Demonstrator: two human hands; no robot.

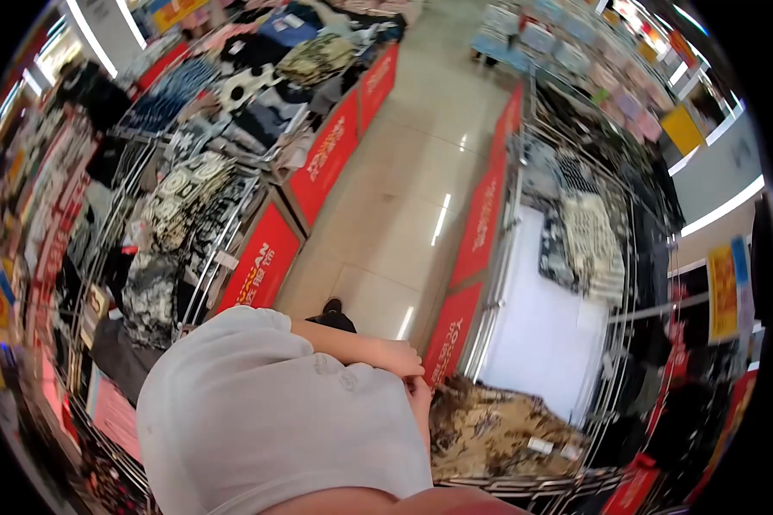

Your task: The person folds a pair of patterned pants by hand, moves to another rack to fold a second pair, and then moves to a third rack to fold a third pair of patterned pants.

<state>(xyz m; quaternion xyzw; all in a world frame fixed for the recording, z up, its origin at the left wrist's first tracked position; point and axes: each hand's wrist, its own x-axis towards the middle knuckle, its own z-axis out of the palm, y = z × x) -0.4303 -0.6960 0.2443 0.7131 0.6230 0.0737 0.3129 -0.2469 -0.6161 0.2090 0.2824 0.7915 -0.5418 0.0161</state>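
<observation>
My left hand (398, 357) reaches across the front of my white shirt (292, 421), its fingers curled closed. Just below it, my right hand (418, 396) shows only in part, its fingers bent together close against the left fingertips. What the fingers hold, if anything, is too small or hidden to make out. Nearest to both hands, a brown patterned garment (498, 433) with a white tag lies folded in the wire bin on the right. The right forearm is mostly hidden by my shirt.
Wire bins with red sign panels (326, 150) line both sides of a tiled aisle (378, 223). Patterned clothes (189, 189) are heaped at the left. In the right bin, a white board (537, 318) lies beside a cream-and-black garment (593, 245). My dark shoe (333, 307) is on the floor.
</observation>
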